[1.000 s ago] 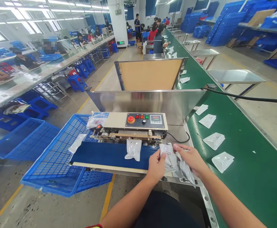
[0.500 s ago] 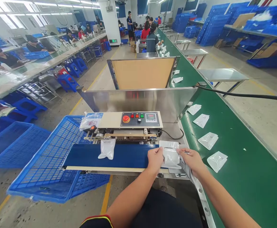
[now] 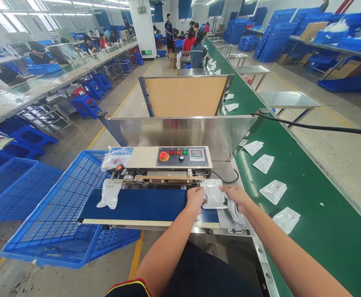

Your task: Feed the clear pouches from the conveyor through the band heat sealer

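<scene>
Between my two hands is a white plastic pouch (image 3: 214, 196), its top edge at the right end of the band sealing machine (image 3: 183, 156). My left hand (image 3: 195, 199) pinches the pouch's left side, above the blue belt (image 3: 155, 206). My right hand (image 3: 236, 196) grips the right side, fingers closed. A second pouch (image 3: 235, 212) lies or hangs just below my right hand; whether that hand also holds it I cannot tell. Another white pouch (image 3: 109, 194) is at the left end of the machine, its lower part over the blue belt.
A blue plastic crate (image 3: 47, 222) stands left of the machine. On the right, a green conveyor (image 3: 322, 243) carries several white pouches (image 3: 273, 192). A steel panel (image 3: 180, 132) rises behind the machine, and a black cable (image 3: 316, 126) crosses the conveyor. Several people sit farther off.
My hands have moved the held pouch left and slightly up, to the sealing machine's right end. The pouch on the machine has travelled left. The nearest conveyor pouches have come slightly closer.
</scene>
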Tool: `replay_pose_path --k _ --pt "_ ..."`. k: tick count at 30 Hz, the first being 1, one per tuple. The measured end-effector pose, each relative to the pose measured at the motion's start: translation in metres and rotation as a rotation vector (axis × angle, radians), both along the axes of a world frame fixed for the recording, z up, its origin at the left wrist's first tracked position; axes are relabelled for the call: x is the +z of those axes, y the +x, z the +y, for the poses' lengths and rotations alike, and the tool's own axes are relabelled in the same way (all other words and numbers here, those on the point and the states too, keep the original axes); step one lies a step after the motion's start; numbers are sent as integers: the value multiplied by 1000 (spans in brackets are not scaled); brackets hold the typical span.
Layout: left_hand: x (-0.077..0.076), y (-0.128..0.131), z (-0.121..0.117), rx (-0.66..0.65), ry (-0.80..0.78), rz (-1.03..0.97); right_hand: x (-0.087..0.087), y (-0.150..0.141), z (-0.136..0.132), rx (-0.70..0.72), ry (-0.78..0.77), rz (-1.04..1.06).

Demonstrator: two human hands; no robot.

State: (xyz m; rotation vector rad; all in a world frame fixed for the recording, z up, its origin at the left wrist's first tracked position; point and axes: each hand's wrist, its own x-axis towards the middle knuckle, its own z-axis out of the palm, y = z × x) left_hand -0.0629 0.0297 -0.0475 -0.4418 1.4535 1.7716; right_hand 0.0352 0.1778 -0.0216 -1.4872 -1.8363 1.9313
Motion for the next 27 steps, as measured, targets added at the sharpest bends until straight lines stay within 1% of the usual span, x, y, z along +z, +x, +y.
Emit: replay_pose_path --k 3,6,8,10,11,12,14,15,16,17,18,19,20,21,22,24,25,27 --pt "-4 -9 -19 50 -11 20 4 -16 -14 109 -130 -49" --pt "-5 -16 -37 96 -11 48 11 -23 -26 188 -180 -44" --pt "-3 -20 -51 128 -12 66 17 -19 -31 175 -235 -46" --pt "2 -24 -69 174 -22 84 24 -9 -31 129 -289 -26" --pt "6 -25 -79 217 -40 108 28 -1 -30 99 -303 -7" --pt "10 -23 -90 279 -78 161 31 6 -30 72 -304 14" --pt "21 -14 -109 415 -192 347 37 20 -31 35 -254 48" --pt "27 -5 -115 441 -245 457 40 24 -34 26 -213 64" --pt "33 6 -119 407 -273 555 43 27 -39 19 -173 81" --pt "39 18 -118 301 -260 625 45 27 -46 10 -141 103" --pt "44 32 -115 141 -207 660 48 24 -54 -5 -117 131" --pt "49 44 -108 -39 -134 677 51 20 -62 -24 -102 164" --pt "53 56 -100 -193 -67 690 53 15 -70 -46 -93 199" --pt "56 64 -90 -297 -17 702 54 10 -76 -73 -91 238" --pt "58 70 -79 -338 12 711 56 6 -80 -105 -95 282" --pt "60 72 -62 -306 30 696 56 3 -83 -167 -103 369" --pt "60 70 -56 -279 36 674 55 5 -81 -172 -99 392" --pt "58 62 -50 -259 60 625 51 15 -76 -98 -63 367"
